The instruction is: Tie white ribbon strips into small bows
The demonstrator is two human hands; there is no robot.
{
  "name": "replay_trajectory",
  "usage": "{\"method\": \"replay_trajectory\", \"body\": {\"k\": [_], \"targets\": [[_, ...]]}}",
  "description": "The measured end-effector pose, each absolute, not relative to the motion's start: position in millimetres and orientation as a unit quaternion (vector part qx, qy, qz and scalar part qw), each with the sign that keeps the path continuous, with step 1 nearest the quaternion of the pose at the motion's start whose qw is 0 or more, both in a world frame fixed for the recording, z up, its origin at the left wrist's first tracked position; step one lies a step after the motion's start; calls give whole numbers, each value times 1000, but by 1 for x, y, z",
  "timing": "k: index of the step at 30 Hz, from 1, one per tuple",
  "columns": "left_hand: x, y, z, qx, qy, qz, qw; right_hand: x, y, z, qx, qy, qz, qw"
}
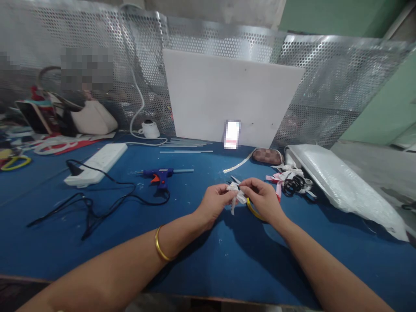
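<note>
Between my two hands is a small white ribbon bow (233,188) with loose ends hanging down. My left hand (215,201) pinches it from the left, thumb and fingers closed on its edge. From the right, my right hand (262,198) has its fingertips closed on the other side of the bow. Scissors with a yellow handle (254,211) lie on the table under my right hand, their blades partly hidden. Right of that hand is a pile of white and pink ribbon pieces (292,175) with black hair ties (293,185).
A blue glue gun (160,175) with its black cord lies left of my hands, near a white power strip (97,164). Clear glue sticks (186,151) lie behind. A brown checked pouch (268,156) and a plastic-wrapped package (338,182) are to the right. A white board (227,95) stands at the back.
</note>
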State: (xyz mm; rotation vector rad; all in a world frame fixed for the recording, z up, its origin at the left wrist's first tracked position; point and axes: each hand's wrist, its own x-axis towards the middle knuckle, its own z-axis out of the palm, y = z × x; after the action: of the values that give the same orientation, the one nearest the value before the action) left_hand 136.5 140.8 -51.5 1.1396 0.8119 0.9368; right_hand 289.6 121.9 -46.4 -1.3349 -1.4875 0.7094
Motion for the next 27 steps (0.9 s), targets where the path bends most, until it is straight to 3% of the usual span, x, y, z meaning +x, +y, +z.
{"method": "replay_trajectory", "body": {"k": [7,14,18,27], "targets": [[137,138,-53,529,360,387,664,288,122,-49,-526,-593,379,478],[141,134,-51,434,337,398,734,271,116,-52,-478,-447,472,590],[142,135,-54,410,333,397,750,266,114,-52,-464,-389,522,600],[137,139,-51,476,344,426,688,275,111,-43,-498,-481,435,575]]}}
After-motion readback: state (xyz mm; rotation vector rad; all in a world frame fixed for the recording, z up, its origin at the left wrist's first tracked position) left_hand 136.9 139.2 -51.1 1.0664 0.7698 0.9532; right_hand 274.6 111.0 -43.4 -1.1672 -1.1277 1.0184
